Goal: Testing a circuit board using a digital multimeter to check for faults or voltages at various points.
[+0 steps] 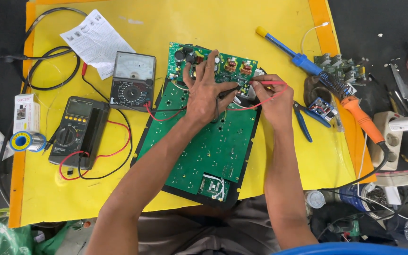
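A large green circuit board lies on a black panel in the middle of a yellow mat. A smaller green board with coils and capacitors sits at its far end. My left hand rests on the boards with fingers spread and grips a black test probe under the palm. My right hand pinches a red test probe, its tip pointing left onto the small board. Red and black leads run from the probes to an analog multimeter at the left.
A dark digital multimeter with leads, a solder spool, a small box and a paper sheet lie left. Right: blue desoldering pump, orange-handled soldering iron, blue pliers, small boards, loose tools.
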